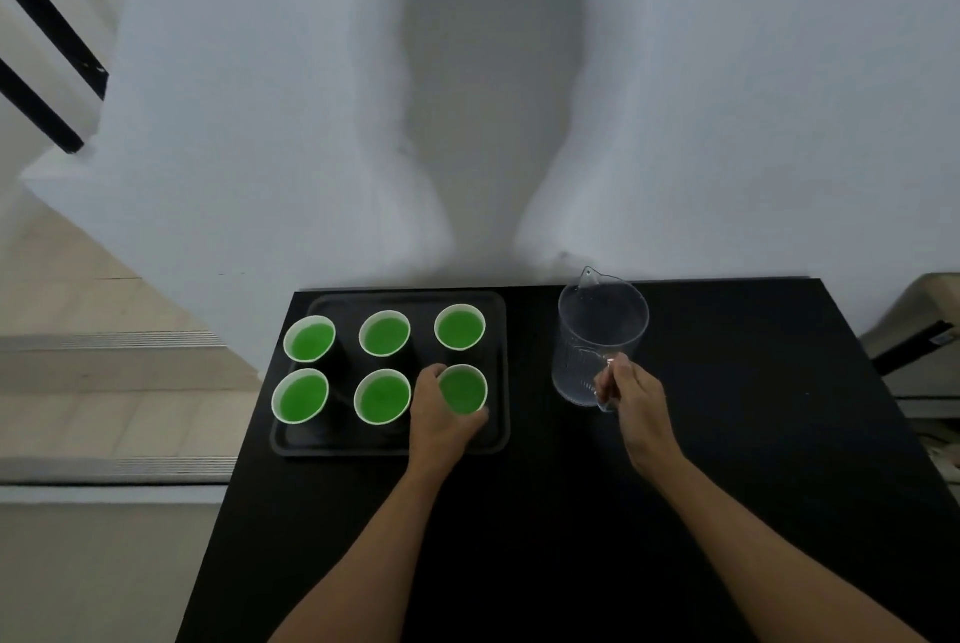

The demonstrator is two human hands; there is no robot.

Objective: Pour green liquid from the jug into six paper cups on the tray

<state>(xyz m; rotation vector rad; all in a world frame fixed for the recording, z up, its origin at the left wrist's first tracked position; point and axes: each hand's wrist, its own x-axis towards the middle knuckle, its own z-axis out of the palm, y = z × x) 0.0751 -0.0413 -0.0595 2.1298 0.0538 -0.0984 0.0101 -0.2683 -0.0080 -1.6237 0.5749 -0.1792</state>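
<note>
Several dark paper cups with white insides stand in two rows on a black tray (498,372), all holding green liquid. My left hand (441,414) grips the front right cup (464,390), fingers curled round its side. A clear plastic jug (597,336) stands upright on the black table (571,512) to the right of the tray, and no liquid shows inside it. My right hand (636,395) holds the jug's handle at its near side.
The table's left edge runs close beside the tray, with tiled steps below it. A white wall stands just behind the table. At the far right, past the table's edge, a beige object sits lower down.
</note>
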